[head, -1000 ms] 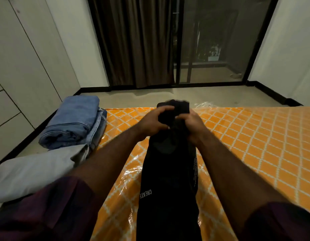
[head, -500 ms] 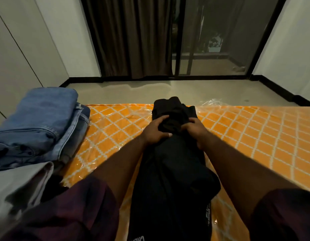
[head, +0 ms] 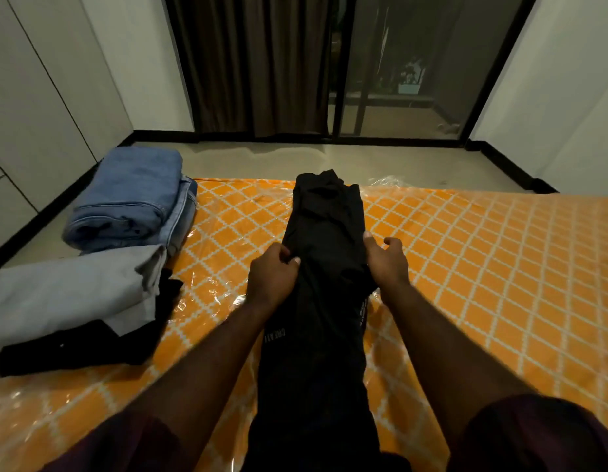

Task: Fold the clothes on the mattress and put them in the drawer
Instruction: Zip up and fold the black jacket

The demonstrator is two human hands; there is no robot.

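1. Work surface: an orange mattress (head: pixel 483 267) with a white lattice pattern, wrapped in clear plastic film.
2. Work item: a long black garment (head: pixel 316 335) of soft fabric with small white lettering, folded into a narrow strip. It lies along the middle of the mattress between the two forearms, and its far end reaches the mattress's far edge.
3. Left hand (head: pixel 272 277): fingers and thumb are curled and pinch the left edge of the black garment, about midway along the strip.
4. Right hand (head: pixel 386 264): the thumb lies on the right edge of the black garment and the fingers are curled just beside that edge. It cannot be told whether fabric is held in the grip.
5. Left side of the mattress: folded blue denim jeans (head: pixel 132 199) are stacked at the far corner. Nearer lies a folded pale grey garment (head: pixel 67 294), resting on a second black cloth (head: pixel 74 349).
6. Background: a dark brown curtain (head: pixel 255 63) hangs beside a glass sliding door (head: pixel 398 63).
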